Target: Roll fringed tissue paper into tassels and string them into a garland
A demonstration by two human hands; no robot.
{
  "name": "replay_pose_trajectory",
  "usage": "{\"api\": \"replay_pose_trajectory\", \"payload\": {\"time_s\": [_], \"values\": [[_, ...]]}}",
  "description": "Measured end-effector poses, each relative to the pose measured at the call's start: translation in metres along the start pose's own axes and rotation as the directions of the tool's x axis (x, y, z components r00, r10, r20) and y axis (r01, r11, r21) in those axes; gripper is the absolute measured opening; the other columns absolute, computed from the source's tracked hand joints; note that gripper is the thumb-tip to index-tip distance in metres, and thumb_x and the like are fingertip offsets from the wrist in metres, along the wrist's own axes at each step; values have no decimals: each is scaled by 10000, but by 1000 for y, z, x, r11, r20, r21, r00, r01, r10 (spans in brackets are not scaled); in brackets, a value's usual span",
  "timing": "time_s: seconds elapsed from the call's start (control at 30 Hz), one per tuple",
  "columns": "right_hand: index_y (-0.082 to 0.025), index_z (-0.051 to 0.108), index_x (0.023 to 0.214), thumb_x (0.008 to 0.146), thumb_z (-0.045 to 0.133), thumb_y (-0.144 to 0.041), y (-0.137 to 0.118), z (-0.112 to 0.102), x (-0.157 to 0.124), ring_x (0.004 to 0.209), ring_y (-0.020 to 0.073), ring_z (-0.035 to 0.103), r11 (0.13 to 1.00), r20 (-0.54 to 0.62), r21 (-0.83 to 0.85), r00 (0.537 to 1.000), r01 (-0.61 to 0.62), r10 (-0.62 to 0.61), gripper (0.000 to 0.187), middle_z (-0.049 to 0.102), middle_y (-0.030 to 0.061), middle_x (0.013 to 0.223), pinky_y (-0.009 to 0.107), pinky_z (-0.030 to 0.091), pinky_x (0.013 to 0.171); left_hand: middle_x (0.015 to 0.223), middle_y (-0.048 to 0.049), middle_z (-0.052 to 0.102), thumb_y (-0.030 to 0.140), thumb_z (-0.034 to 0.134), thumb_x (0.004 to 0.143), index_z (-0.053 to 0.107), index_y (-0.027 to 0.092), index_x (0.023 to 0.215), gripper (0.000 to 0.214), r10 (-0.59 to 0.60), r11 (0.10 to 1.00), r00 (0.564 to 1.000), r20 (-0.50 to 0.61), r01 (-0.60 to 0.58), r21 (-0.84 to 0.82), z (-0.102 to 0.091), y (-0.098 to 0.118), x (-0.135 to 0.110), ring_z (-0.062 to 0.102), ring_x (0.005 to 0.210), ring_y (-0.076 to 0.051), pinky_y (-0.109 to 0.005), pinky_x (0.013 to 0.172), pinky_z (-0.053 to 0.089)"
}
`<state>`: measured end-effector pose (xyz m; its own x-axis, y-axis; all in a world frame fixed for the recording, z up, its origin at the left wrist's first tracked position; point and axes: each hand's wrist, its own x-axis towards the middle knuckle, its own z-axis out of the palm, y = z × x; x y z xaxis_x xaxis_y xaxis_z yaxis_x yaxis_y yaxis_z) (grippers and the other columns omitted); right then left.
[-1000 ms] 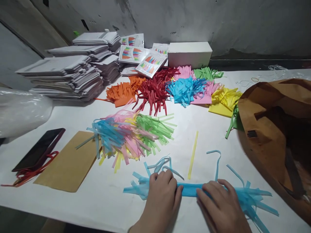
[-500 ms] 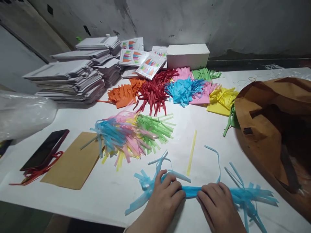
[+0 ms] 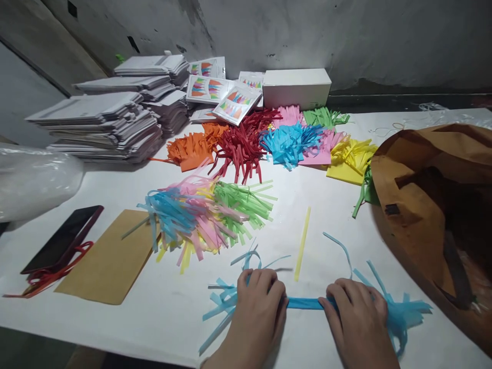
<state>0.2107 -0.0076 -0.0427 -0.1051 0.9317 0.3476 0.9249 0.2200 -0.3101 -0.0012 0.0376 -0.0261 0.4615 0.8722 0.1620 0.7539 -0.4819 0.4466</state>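
A blue tissue-paper tassel (image 3: 305,303) stretches across the front of the table, its middle rolled into a narrow flat band. My left hand (image 3: 259,307) is closed around the band's left part, with fringe strips fanning out beyond it. On the right part, my right hand (image 3: 353,318) grips the band, thumb and fingers pinched; more blue fringe (image 3: 407,312) spreads past it. A short bare stretch of band shows between the hands. Just behind lie a loose yellow paper strip (image 3: 302,243) and a curled blue strip (image 3: 340,246).
Finished-looking multicoloured tassels (image 3: 203,210) lie left of centre, beside brown card (image 3: 103,261) and a phone (image 3: 61,238). Fringed paper bundles (image 3: 246,143), a white box (image 3: 298,88) and stacked white packets (image 3: 103,123) stand at the back. A large brown bag (image 3: 407,195) occupies the right.
My hands have moved slightly apart along the blue tassel, the right one going rightward. The middle band looks narrower and more tightly rolled. The view has shifted a little.
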Motion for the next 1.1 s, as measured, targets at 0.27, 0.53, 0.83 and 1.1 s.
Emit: {"api": "replay_pose_trajectory", "payload": {"time_s": [0.27,0.53,0.83,1.1], "values": [[-172,612,824,1004,408,-71,-22,6,12,717,172,491,932,-49,236,961,275,-271,290,561,14,712,379,330,832,958,-31,626,73,566,901,606,205,895,138,244,969,968,57,-246,19,-4,-9,0,526,970,-239,-564,1085,229],[-197,562,804,1007,410,-97,-28,15,14,736,185,491,945,-24,197,965,259,-260,273,565,9,744,389,309,879,913,-24,648,95,523,957,609,190,899,140,356,935,935,13,-356,5,2,-13,2,537,911,-214,-512,1075,273],[-207,573,844,1026,288,-87,-21,8,9,768,198,493,953,49,138,959,269,-278,359,578,18,780,406,293,924,904,-14,656,106,592,912,614,209,849,123,212,964,977,2,-209,-164,-7,-11,0,553,892,-208,-465,981,344],[-225,563,850,1045,342,-163,-5,0,8,814,228,529,995,77,57,994,78,-82,301,590,21,826,447,302,884,894,-24,648,107,489,947,614,205,828,198,49,989,997,51,-41,-140,-14,1,-3,557,871,-225,-489,930,336]]}}
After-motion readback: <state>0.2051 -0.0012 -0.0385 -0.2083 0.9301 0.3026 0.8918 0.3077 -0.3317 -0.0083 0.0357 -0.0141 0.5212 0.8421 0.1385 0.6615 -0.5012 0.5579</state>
